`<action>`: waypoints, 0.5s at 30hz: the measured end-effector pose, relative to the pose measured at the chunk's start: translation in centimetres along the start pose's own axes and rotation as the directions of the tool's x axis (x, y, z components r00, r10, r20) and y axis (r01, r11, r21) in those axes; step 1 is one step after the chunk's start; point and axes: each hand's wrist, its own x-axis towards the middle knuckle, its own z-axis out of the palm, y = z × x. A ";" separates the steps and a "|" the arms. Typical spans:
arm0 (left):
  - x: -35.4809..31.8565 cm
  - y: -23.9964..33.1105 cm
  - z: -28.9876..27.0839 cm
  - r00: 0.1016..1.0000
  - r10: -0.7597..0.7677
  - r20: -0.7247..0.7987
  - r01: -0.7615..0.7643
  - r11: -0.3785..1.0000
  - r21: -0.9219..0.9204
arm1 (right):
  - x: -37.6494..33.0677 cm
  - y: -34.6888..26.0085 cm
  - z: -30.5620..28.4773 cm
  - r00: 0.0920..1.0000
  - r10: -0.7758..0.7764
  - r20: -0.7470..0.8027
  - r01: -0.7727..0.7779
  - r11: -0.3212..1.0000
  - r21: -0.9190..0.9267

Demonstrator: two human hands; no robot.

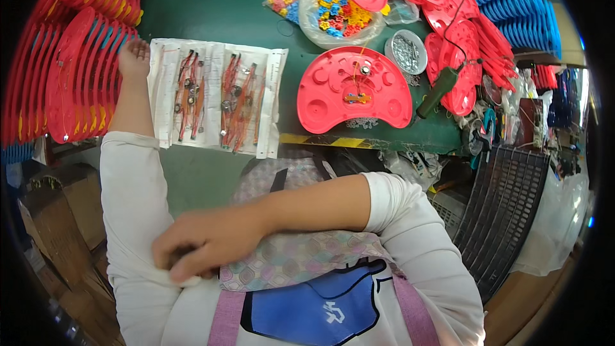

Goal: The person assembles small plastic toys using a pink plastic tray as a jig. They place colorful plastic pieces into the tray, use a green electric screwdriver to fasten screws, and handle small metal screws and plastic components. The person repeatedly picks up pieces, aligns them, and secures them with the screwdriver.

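Left hand (133, 56): fingers spread, touching the red shells (70, 64) stacked at the bench's left; likely light, stiff, slippery; grip by an edge
Right hand (208, 240): pinching the left sleeve (131, 218); soft cloth

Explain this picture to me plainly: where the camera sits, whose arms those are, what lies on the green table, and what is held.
The camera sits on the person's head, looking down; the fisheye lens bends edges. The left hand reaches to the stacked red plastic shells. The right hand crosses over and grips the left sleeve. On the green table lie a white sheet with red wired parts, a red half-round shell, a bag of colourful small pieces and a dish of screws. Neither hand holds a tool.
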 end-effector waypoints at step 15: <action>-40.3 -24.4 8.8 -0.346 -0.248 0.905 -0.832 0.527 -0.173 | -54.5 32.5 0.8 -0.368 -0.151 -0.917 -0.930 0.077 0.360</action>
